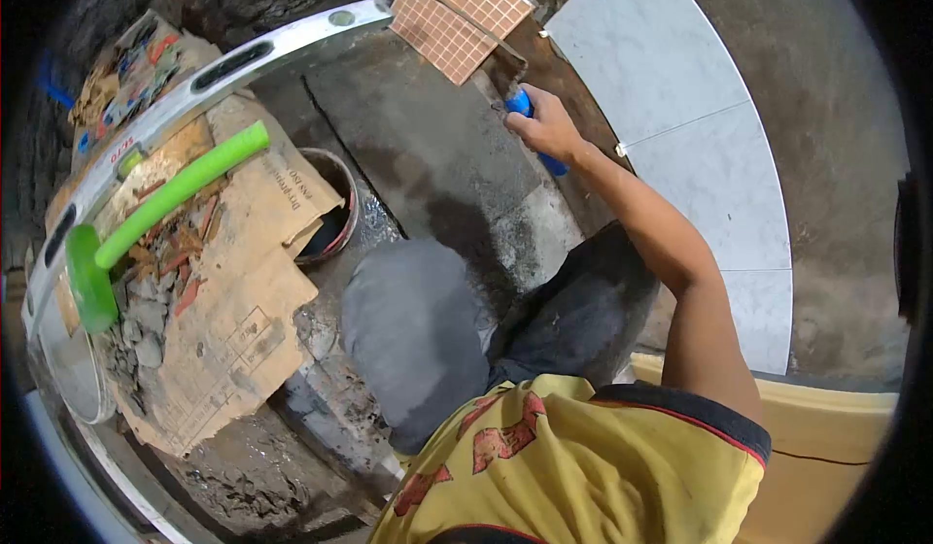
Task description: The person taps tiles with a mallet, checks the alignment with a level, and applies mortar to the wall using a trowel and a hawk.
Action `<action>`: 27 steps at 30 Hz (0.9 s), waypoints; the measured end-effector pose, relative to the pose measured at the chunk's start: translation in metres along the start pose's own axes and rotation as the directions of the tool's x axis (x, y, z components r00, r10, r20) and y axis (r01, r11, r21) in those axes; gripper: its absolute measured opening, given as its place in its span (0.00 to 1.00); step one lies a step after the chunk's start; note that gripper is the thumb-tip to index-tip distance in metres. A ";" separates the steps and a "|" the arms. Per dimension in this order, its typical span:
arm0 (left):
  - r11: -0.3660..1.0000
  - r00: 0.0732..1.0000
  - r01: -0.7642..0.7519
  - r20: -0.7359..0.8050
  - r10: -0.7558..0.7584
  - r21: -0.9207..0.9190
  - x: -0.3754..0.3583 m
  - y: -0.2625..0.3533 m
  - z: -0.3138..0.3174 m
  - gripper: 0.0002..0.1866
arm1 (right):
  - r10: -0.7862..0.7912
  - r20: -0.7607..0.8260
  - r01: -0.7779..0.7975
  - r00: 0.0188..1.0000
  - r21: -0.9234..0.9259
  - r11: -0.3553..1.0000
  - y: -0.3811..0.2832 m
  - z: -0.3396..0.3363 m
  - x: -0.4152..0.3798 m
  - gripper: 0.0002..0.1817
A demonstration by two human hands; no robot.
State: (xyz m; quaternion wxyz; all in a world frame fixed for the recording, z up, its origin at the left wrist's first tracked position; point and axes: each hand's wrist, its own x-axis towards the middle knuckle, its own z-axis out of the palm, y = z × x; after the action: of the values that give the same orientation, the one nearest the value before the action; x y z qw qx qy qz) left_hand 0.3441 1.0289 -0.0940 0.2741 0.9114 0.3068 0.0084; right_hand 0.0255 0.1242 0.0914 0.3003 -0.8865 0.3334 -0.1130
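Note:
My right hand (552, 128) is closed round the blue handle of a trowel (520, 103). Its thin metal part reaches up and left, overlapping a small-checked orange-brown tile (455, 21) in this view. That tile lies tilted at the far end of a grey mortar bed (408, 121), whose surface looks damp and smooth in places. White marbled tiles (695, 170) stand in a curve to the right of my hand, with small white spacers (621, 150) at their edge. My left hand is out of view.
At left, a long spirit level (233, 63) and a green-handled mallet (180, 194) lie over torn cardboard (258, 253) with rubble. A bucket (352, 209) with dark contents stands beside my knee. A yellowish tub edge (826, 398) is at lower right.

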 end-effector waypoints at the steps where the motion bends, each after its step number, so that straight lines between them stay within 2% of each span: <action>1: 0.999 1.000 -0.029 -0.006 0.028 -0.036 0.000 0.019 -0.003 0.22 | 0.004 -0.026 -0.004 1.000 -0.005 1.000 0.004 -0.007 -0.007 0.17; 3: 0.989 0.996 -0.093 -0.015 0.091 -0.118 -0.009 0.052 -0.006 0.22 | -0.014 -0.046 0.012 0.999 -0.050 0.999 0.017 -0.022 -0.016 0.17; 5: 0.958 0.983 -0.181 -0.039 0.177 -0.221 -0.028 0.101 -0.025 0.22 | 0.022 -0.060 -0.021 0.998 0.008 1.000 0.017 -0.031 -0.020 0.17; 8: 0.863 0.946 -0.320 -0.088 0.311 -0.391 -0.081 0.189 -0.061 0.22 | 0.035 -0.083 -0.016 0.996 0.222 0.975 0.027 -0.024 -0.022 0.18; 9: 0.813 0.926 -0.372 -0.114 0.361 -0.447 -0.104 0.221 -0.070 0.22 | 0.039 -0.096 -0.007 0.995 0.313 0.950 0.029 -0.018 -0.023 0.18; 10: 0.755 0.903 -0.415 -0.128 0.410 -0.507 -0.132 0.257 -0.079 0.22 | 0.135 0.021 -0.127 0.991 0.498 0.858 0.010 -0.024 -0.032 0.18; 12: 0.629 0.853 -0.479 -0.156 0.498 -0.613 -0.198 0.324 -0.098 0.21 | 0.119 0.078 -0.141 0.990 0.639 0.756 -0.007 -0.029 -0.040 0.16; 14: 0.493 0.801 -0.509 -0.178 0.572 -0.706 -0.271 0.382 -0.110 0.21 | 0.043 0.130 -0.127 0.991 0.751 0.648 -0.008 -0.032 -0.045 0.15; 16: 0.363 0.744 -0.502 -0.178 0.644 -0.785 -0.343 0.433 -0.113 0.21 | 0.001 0.143 -0.108 0.990 0.748 0.655 -0.007 -0.047 -0.051 0.16; 18: 0.251 0.682 -0.443 -0.142 0.717 -0.861 -0.413 0.487 -0.102 0.21 | 0.000 0.131 -0.095 0.991 0.719 0.689 -0.007 -0.062 -0.062 0.16; 21: 0.162 0.598 -0.221 -0.003 0.802 -0.962 -0.502 0.543 -0.047 0.21 | 0.029 -0.018 -0.005 0.999 0.767 0.642 0.004 -0.068 -0.066 0.15; 24: 0.161 0.508 0.067 0.173 0.844 -0.985 -0.568 0.583 0.034 0.21 | 0.018 -0.192 0.162 0.981 0.870 0.465 -0.004 -0.096 -0.076 0.13; 25: 0.176 0.476 0.171 0.238 0.847 -0.969 -0.587 0.597 0.067 0.20 | 0.056 -0.222 0.166 0.973 0.851 0.498 -0.003 -0.103 -0.079 0.12; 26: 0.189 0.447 0.273 0.298 0.843 -0.943 -0.605 0.608 0.101 0.20 | 0.060 -0.299 0.237 0.952 0.850 0.470 -0.006 -0.110 -0.082 0.12; 27: 0.205 0.422 0.370 0.361 0.832 -0.906 -0.623 0.613 0.137 0.20 | 0.112 -0.270 0.182 0.956 0.850 0.494 -0.008 -0.122 -0.089 0.11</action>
State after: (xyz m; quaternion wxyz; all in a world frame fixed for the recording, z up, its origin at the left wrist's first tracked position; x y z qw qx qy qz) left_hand 0.2034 0.2042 0.1938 0.8612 0.4397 -0.1378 -0.2145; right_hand -0.0859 0.1320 0.1931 0.6503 -0.5944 0.2528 -0.3999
